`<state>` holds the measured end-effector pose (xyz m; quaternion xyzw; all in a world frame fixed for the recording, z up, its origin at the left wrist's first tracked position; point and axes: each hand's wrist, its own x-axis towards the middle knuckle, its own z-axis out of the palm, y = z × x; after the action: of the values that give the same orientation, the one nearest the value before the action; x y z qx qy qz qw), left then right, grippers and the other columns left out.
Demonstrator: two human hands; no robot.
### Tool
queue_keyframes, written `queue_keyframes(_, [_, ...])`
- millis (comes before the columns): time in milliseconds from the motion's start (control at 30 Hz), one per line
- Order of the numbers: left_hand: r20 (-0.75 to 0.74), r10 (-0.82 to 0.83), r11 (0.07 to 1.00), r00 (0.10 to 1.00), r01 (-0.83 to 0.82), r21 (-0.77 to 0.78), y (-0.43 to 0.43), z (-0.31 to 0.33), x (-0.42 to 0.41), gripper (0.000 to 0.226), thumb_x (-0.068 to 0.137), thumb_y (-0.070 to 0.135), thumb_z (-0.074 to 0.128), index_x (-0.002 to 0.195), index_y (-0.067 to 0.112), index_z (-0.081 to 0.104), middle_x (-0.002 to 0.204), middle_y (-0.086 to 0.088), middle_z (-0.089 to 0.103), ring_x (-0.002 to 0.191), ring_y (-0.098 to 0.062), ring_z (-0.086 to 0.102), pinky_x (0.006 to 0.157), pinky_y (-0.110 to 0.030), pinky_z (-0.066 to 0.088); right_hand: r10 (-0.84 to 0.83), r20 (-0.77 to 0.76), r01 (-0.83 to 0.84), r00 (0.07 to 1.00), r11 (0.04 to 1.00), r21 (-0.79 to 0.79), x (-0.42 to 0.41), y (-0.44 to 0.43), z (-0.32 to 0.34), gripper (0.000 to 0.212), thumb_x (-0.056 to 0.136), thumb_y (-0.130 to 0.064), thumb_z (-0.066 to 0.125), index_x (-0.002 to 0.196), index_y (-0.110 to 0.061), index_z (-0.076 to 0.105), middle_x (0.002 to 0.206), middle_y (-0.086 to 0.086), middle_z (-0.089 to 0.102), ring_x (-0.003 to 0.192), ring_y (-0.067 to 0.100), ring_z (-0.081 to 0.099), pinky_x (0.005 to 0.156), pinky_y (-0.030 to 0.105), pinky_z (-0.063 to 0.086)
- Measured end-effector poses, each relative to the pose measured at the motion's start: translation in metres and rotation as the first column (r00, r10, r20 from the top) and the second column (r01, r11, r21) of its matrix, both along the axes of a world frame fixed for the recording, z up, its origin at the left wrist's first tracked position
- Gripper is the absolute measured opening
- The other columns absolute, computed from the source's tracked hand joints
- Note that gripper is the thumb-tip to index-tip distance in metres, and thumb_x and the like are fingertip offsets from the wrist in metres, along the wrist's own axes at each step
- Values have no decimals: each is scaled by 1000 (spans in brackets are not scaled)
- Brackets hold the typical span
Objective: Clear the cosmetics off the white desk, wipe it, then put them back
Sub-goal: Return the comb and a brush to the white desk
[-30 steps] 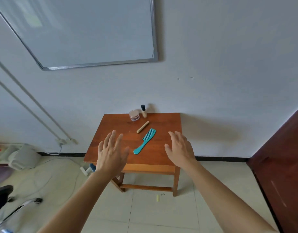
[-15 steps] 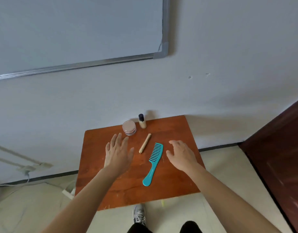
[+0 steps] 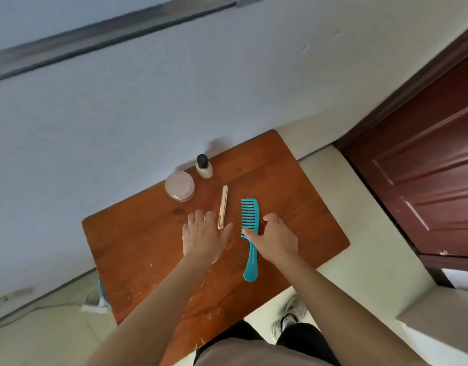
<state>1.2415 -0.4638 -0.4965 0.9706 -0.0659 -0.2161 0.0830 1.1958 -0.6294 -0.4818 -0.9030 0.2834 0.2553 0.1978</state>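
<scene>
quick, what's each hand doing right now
left hand: open, holding nothing, beside the gold tube
right hand: thumb and fingers curled round the teal comb

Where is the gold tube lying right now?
Head view: the gold tube lies flat on the brown table near its middle, just left of the teal comb, its near end beside the left hand.

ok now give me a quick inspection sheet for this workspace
surface: brown wooden table, pale scratches
job's things: pink jar, black-capped bottle, gold tube, teal comb, all on it
clutter: nothing seen
grips: left hand open, flat beside the tube; right hand thumb and fingers either side of the comb, hold unclear
cables: white lead on the floor, blurred
surroundings: pale wall, whiteboard frame, dark red door, tiled floor
</scene>
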Motion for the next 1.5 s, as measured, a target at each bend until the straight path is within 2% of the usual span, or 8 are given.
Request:
queue_keyframes(233, [30, 1, 1000, 1000, 0, -9, -3, -17, 15, 49, 95, 62, 37, 114, 19, 49, 110, 0, 58, 103, -21, 54, 87, -36, 49, -132, 11, 132, 991, 991, -36, 5, 12, -10, 66, 75, -78, 58, 115, -26, 50, 105, -10, 63, 77, 6, 61, 50, 15, 42])
queue_keyframes(500, [75, -29, 999, 997, 30, -24, -4, -20, 23, 21, 100, 40, 41, 97, 19, 43, 91, 2, 57, 79, -15, 50, 64, -30, 43, -268, 24, 265, 963, 960, 96, 3, -1, -15, 49, 79, -56, 73, 108, -28, 45, 112, -6, 66, 90, 9, 67, 52, 17, 46])
queue_keyframes(733, [219, -114, 974, 969, 152, -167, -46, 18, 7, 22, 99, 37, 43, 93, 16, 45, 82, 1, 54, 73, -18, 50, 59, -32, 42, -346, 234, 339, 908, 938, 70, -38, -61, 22, 40, 89, -55, 61, 113, -27, 46, 107, -10, 66, 77, 3, 58, 51, 12, 37])
queue_keyframes(833, [322, -148, 927, 935, 244, -284, -96, 51, -11, 19, 99, 34, 46, 95, 16, 49, 80, 3, 54, 70, -16, 50, 57, -29, 39, -419, 380, 429, 825, 901, 62, -75, -99, 55, 35, 90, -59, 58, 106, -30, 45, 103, -13, 67, 76, 4, 60, 57, 17, 46])
queue_keyframes(900, [378, -163, 880, 911, 308, -362, -138, 78, -31, 18, 100, 36, 46, 98, 18, 50, 82, 6, 54, 70, -12, 50, 57, -26, 41, -443, 466, 482, 766, 875, 40, -109, -128, 79, 32, 91, -60, 56, 100, -33, 40, 106, -13, 68, 74, 4, 60, 58, 19, 51])
queue_keyframes(1100, [566, -303, 644, 767, 603, -471, -262, 160, -156, 17, 99, 34, 49, 95, 18, 49, 77, 6, 51, 68, -15, 51, 57, -33, 47, -505, 663, 668, 553, 744, 9, -273, -214, 145, 32, 93, -58, 53, 107, -29, 51, 106, -12, 67, 73, 8, 57, 52, 17, 34])
queue_keyframes(1267, [675, -406, 417, 616, 782, -463, -350, 201, -304, 15, 96, 27, 55, 89, 15, 50, 75, 8, 45, 67, -17, 45, 57, -31, 34, -531, 792, 821, 301, 567, 68, -449, -267, 167, 29, 94, -57, 52, 104, -30, 59, 94, -14, 66, 72, 13, 59, 62, 31, 48])
queue_keyframes(1500, [705, -534, 149, 466, 873, -464, -445, 223, -495, 12, 95, 28, 58, 91, 17, 52, 75, 10, 47, 71, -19, 49, 60, -31, 39, -598, 799, 959, 60, 256, 120, -659, -315, 177, 29, 96, -54, 49, 102, -28, 61, 90, -11, 62, 73, 16, 58, 60, 29, 38])
